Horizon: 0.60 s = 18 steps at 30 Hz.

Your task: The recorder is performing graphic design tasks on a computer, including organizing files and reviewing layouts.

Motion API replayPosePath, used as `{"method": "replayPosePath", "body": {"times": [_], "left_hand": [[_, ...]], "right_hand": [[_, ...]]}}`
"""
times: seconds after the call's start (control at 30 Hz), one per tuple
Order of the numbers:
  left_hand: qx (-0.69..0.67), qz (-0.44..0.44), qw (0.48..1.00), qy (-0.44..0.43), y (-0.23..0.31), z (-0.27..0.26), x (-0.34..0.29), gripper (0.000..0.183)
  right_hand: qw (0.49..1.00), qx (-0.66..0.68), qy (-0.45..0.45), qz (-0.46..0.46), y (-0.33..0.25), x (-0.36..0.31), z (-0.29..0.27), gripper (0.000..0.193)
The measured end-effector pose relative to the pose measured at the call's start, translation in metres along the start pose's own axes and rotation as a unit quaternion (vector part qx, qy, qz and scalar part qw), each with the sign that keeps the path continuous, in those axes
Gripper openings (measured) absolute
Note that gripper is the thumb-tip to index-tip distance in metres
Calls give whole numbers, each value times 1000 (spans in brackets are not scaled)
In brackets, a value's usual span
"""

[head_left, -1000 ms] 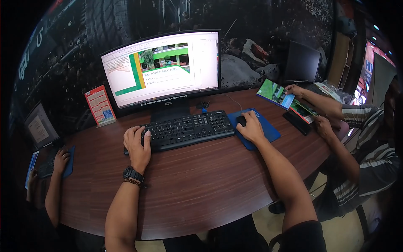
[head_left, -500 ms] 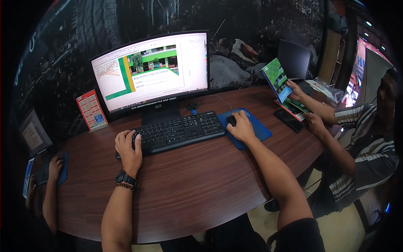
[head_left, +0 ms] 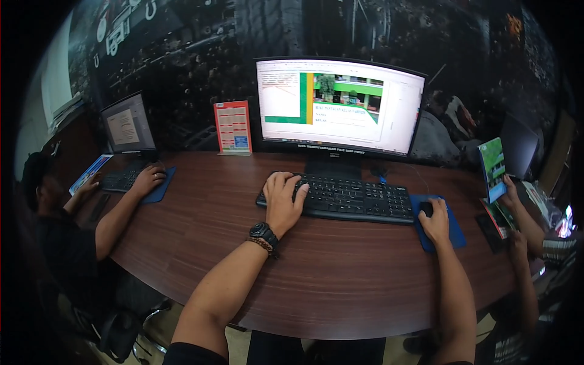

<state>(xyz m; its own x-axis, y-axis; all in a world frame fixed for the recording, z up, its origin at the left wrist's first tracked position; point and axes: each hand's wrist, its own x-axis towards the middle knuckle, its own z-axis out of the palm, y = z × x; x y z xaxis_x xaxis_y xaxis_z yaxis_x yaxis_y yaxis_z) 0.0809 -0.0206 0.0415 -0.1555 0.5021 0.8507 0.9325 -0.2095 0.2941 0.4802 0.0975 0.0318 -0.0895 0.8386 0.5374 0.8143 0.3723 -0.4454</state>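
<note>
My left hand (head_left: 283, 204) rests on the left end of a black keyboard (head_left: 359, 198), fingers apart over the keys. A dark watch (head_left: 263, 232) and a beaded bracelet (head_left: 260, 244) circle that wrist. Over on the right, my right hand (head_left: 437, 222) is curled round a black computer mouse (head_left: 426, 208), which it partly hides. The mouse sits on a blue mouse pad (head_left: 457, 234). Behind the keyboard stands a curved monitor (head_left: 340, 100), lit with a page layout that has a green and yellow border and a photo of a building.
A red and white desk calendar (head_left: 233, 129) stands left of the monitor on the brown wooden desk (head_left: 340, 274). At the left, a person types at a second monitor (head_left: 129, 125), one hand (head_left: 149, 180) by another mouse pad. A person at the right holds a green-and-blue booklet (head_left: 493, 167).
The view has turned left, so the desk and monitor sit farther right in it and more of the left-hand person shows. Both my hands stay at the keyboard and mouse.
</note>
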Motion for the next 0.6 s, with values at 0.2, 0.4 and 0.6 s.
{"method": "replayPosePath", "body": {"times": [0.2,0.4,0.6], "left_hand": [[7,-7,1000,-15,-3,-4,-1,31],[5,-3,1000,-10,-2,-2,0,32],[1,-4,1000,-13,-2,-2,0,31]], "right_hand": [[998,49,-13,-33,-4,2,1,46],[996,63,-22,-52,2,4,1,40],[997,61,-9,-56,0,3,1,38]]}}
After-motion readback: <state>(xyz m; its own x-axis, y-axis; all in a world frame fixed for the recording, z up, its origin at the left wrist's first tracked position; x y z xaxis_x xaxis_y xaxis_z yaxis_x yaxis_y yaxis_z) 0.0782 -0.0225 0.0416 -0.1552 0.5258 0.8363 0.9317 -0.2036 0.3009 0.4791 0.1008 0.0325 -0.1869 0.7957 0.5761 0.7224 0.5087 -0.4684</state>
